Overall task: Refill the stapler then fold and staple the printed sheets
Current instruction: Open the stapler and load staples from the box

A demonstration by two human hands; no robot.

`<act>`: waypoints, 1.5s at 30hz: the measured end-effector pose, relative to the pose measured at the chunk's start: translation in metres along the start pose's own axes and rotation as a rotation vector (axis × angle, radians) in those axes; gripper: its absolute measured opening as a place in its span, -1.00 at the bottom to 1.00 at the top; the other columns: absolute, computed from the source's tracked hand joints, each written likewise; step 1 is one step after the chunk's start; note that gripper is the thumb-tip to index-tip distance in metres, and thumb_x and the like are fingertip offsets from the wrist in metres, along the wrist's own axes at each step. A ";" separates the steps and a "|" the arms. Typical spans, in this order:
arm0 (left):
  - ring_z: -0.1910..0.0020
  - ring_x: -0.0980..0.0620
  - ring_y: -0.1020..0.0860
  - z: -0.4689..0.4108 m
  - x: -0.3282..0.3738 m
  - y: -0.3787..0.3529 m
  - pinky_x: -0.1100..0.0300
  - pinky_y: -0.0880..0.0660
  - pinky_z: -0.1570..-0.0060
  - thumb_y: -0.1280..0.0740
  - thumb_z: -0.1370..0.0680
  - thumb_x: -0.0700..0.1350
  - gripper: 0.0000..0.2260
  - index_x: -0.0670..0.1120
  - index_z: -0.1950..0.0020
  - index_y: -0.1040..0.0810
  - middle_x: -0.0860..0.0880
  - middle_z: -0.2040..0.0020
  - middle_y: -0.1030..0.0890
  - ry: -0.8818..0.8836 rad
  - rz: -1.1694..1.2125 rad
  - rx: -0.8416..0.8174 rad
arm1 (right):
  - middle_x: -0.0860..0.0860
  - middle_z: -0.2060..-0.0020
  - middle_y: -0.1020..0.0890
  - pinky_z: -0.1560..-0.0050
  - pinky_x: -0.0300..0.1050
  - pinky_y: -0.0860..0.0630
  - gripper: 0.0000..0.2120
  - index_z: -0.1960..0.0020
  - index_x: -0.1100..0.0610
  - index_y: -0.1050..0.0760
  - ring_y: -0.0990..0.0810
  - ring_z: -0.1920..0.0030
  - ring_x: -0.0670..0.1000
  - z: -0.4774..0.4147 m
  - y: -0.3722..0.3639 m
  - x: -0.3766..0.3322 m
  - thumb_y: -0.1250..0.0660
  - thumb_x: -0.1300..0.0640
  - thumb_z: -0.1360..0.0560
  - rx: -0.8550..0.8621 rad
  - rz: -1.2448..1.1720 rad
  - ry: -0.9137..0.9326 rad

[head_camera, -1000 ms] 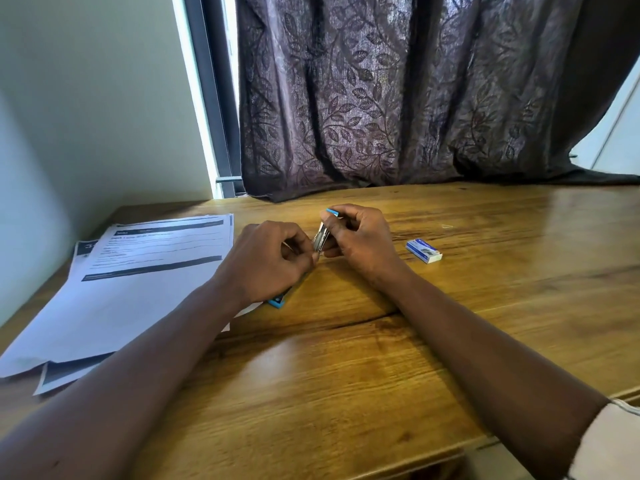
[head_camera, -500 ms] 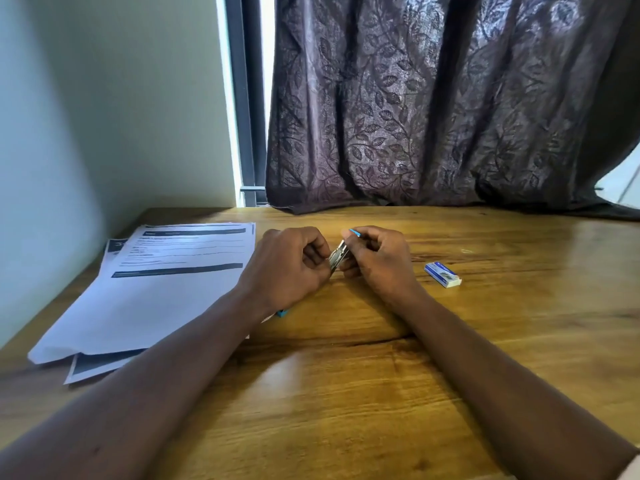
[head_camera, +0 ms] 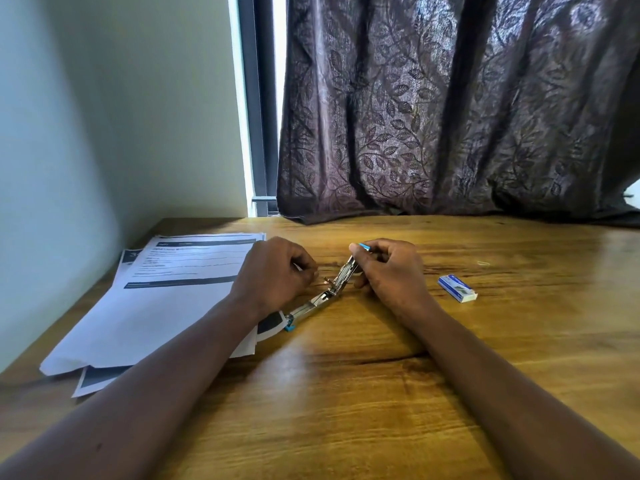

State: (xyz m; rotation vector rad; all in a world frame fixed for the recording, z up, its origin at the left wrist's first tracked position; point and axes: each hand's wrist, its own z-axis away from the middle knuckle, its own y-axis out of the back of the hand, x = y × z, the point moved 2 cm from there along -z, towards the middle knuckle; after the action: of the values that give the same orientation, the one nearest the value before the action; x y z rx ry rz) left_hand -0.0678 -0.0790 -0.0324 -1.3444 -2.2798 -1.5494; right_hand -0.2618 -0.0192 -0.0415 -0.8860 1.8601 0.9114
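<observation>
A small metal stapler [head_camera: 325, 296] with blue ends lies swung open on the wooden table [head_camera: 363, 393]. Its base runs toward the papers and its top arm is tilted up. My right hand [head_camera: 391, 271] grips the raised top arm near its blue tip. My left hand [head_camera: 273, 275] is curled just left of the stapler's hinge, fingertips pinched together near the staple channel; whether they hold staples is hidden. The printed sheets [head_camera: 166, 299] lie stacked at the left, partly under my left forearm. A small blue and white staple box [head_camera: 457, 288] sits to the right of my right hand.
A dark patterned curtain [head_camera: 450, 116] hangs along the table's far edge. A pale wall [head_camera: 86, 133] borders the table on the left, next to a window frame [head_camera: 258, 116]. A small thin loop-shaped item [head_camera: 483, 263] lies beyond the staple box.
The stapler has been swung open: its base now lies flat on the table while my right hand holds the top arm up. My hands have moved apart. The camera tilted upward.
</observation>
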 end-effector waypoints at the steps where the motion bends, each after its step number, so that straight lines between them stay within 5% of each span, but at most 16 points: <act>1: 0.26 0.30 -0.60 0.000 0.000 -0.002 0.54 -0.37 0.32 -0.56 -0.47 -0.12 -0.92 0.07 0.09 -0.77 0.20 0.18 -0.72 -0.005 -0.031 -0.023 | 0.08 0.27 -0.72 0.31 -0.10 -0.66 -0.85 0.07 0.08 -0.64 -0.72 0.35 0.01 0.000 0.000 0.000 -0.44 0.00 -0.55 0.007 0.000 0.007; 8: 0.28 0.31 -0.58 0.001 -0.002 -0.004 0.52 -0.37 0.40 -0.55 -0.49 -0.06 -0.90 0.08 0.03 -0.72 0.22 0.12 -0.68 0.000 -0.056 -0.101 | 0.07 0.27 -0.72 0.26 0.00 -0.70 -0.88 0.09 0.03 -0.62 -0.73 0.31 0.04 -0.001 0.004 -0.003 -0.40 0.02 -0.58 0.094 -0.059 0.022; 12: 0.16 0.24 -0.61 0.002 0.002 -0.003 0.46 -0.40 0.24 -0.55 -0.49 -0.03 -0.72 0.10 -0.18 -0.66 0.21 0.02 -0.68 -0.071 0.026 -0.100 | 0.21 0.18 -0.72 0.23 0.05 -0.69 -0.87 0.07 0.09 -0.62 -0.73 0.24 0.20 -0.005 0.011 -0.004 -0.40 0.05 -0.59 0.174 -0.159 -0.054; 16: -0.07 0.27 -0.62 0.007 0.016 -0.004 0.42 -0.55 0.10 -0.57 -0.47 -0.02 -0.61 0.14 -0.27 -0.62 0.24 -0.17 -0.66 -0.173 0.301 -0.117 | 0.22 0.18 -0.71 0.35 -0.09 -0.64 -0.84 0.03 0.15 -0.63 -0.71 0.30 0.11 -0.004 0.014 -0.005 -0.41 0.05 -0.58 0.179 -0.224 -0.105; 23: 0.19 0.20 -0.68 0.015 0.028 -0.015 0.36 -0.56 0.19 -0.53 -0.51 -0.17 -0.80 0.09 -0.07 -0.73 0.19 0.10 -0.74 -0.216 0.442 -0.115 | 0.20 0.17 -0.72 0.29 -0.04 -0.64 -0.81 -0.10 0.15 -0.62 -0.65 0.34 0.05 0.003 0.008 -0.005 -0.45 0.07 -0.54 -0.005 -0.209 -0.121; 30: 0.28 0.23 -0.66 0.015 0.027 -0.017 0.39 -0.53 0.25 -0.55 -0.50 -0.14 -0.87 0.07 0.01 -0.73 0.18 0.23 -0.72 -0.152 0.394 -0.064 | 0.13 0.22 -0.71 0.40 -0.20 -0.58 -0.78 -0.14 0.24 -0.58 -0.70 0.35 0.01 0.011 0.003 -0.014 -0.43 0.13 -0.56 -0.164 -0.297 -0.119; 38: 0.29 0.10 -0.70 0.015 0.021 -0.018 0.02 -0.69 0.16 -0.60 -0.44 -0.07 -0.79 0.09 0.02 -0.63 0.08 0.26 -0.72 0.003 0.425 -0.017 | 0.06 0.30 -0.68 0.42 -0.24 -0.59 -0.80 -0.18 0.27 -0.55 -0.67 0.40 -0.07 0.015 0.002 -0.023 -0.38 0.25 -0.58 -0.210 -0.305 -0.094; 41: 0.23 0.08 -0.71 0.015 0.021 -0.017 0.00 -0.70 0.14 -0.57 -0.48 -0.07 -0.79 0.10 -0.06 -0.63 0.07 0.21 -0.72 -0.017 0.397 -0.069 | 0.16 0.22 -0.68 0.37 -0.20 -0.61 -0.78 -0.18 0.27 -0.55 -0.68 0.35 -0.03 0.015 0.003 -0.024 -0.41 0.24 -0.56 -0.189 -0.253 -0.062; 45: 0.12 0.15 -0.68 0.013 0.023 -0.015 0.21 -0.65 0.11 -0.48 -0.56 -0.07 -0.71 0.13 -0.25 -0.56 0.14 0.10 -0.70 -0.078 0.289 -0.177 | 0.25 0.03 -0.65 0.18 0.04 -0.69 -0.80 -0.18 0.14 -0.57 -0.67 0.14 0.10 0.007 0.012 -0.018 -0.42 0.21 -0.56 0.033 -0.096 0.051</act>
State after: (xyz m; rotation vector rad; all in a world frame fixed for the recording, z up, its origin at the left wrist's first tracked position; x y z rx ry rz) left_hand -0.0873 -0.0560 -0.0383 -1.7177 -1.9148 -1.6531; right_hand -0.2630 -0.0037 -0.0251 -0.9778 1.8537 0.8032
